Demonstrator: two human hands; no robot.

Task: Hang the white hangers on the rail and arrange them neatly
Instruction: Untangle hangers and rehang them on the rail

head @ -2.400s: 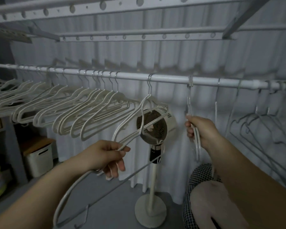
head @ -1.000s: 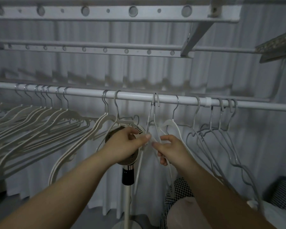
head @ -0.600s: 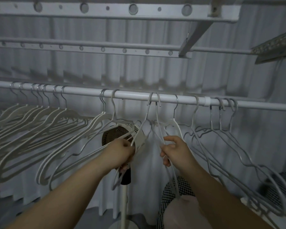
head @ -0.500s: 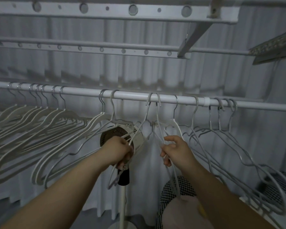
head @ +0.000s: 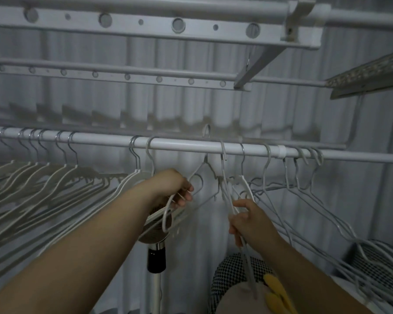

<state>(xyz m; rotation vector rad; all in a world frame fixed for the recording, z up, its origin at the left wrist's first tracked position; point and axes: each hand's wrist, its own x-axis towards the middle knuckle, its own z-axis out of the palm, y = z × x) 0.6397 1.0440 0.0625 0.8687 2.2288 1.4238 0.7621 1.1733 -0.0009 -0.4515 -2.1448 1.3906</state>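
hidden: fan [head: 156, 257] behind left forearm [head: 100, 234]; cropped: leftmost hangers [head: 21, 177] at frame edge

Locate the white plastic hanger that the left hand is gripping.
Head view, centre: the white plastic hanger is held by the left hand, its hook just above the white metal rail, left of the thin hangers the right hand holds.

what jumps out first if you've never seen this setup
Two bare arms reach up at centre: the left hand grips a white hanger whose hook pokes up above the rail, while the right hand holds a second hanger hooked just beside it. To the left a dense row of white hangers fans along the rail; thinner wire hangers crowd the right.
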